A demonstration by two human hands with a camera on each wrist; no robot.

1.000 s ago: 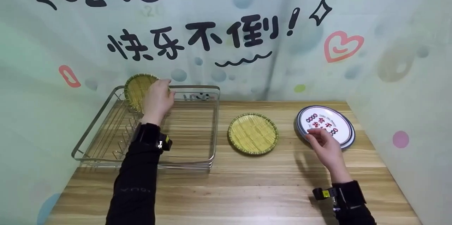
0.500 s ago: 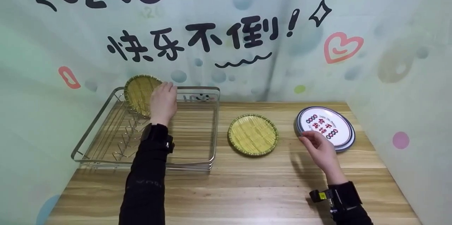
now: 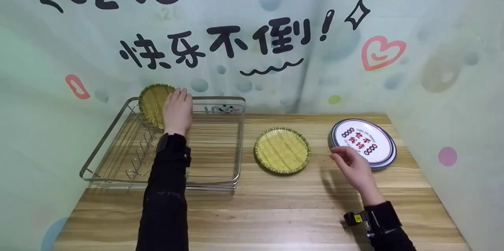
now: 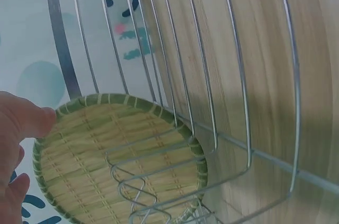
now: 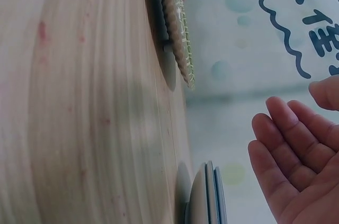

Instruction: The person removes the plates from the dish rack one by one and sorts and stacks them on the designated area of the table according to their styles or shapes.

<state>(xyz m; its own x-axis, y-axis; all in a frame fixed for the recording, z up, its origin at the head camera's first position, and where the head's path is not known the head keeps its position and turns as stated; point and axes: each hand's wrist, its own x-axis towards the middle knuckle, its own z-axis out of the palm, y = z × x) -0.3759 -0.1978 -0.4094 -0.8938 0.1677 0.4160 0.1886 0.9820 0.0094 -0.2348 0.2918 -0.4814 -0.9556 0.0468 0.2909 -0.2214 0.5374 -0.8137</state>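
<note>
A round woven bamboo tray point(image 3: 154, 105) stands tilted in the wire prongs at the back left of the metal dish rack point(image 3: 240, 144). My left hand point(image 3: 178, 111) is at its upper right edge; in the left wrist view one digit point(image 4: 37, 122) touches the green rim, with the other fingertips just outside it. The prongs cross in front of the tray point(image 4: 116, 155) there. My right hand point(image 3: 354, 168) hovers by the front left of a stack of white plates point(image 3: 366, 140) with blue rims. Its fingers point(image 5: 286, 160) are loosely bent around nothing, palm showing.
A second woven tray point(image 3: 282, 150) lies flat on the wooden table point(image 3: 275, 219), between rack and plates. Behind the table hangs a pale printed cloth point(image 3: 236, 50) with black lettering. Similar cloth point(image 3: 453, 85) closes in the right side.
My left hand drew off to the right of the standing tray, then came back to its rim. The tray stayed put. My right hand drifted slightly left and nearer, off the plates' front edge.
</note>
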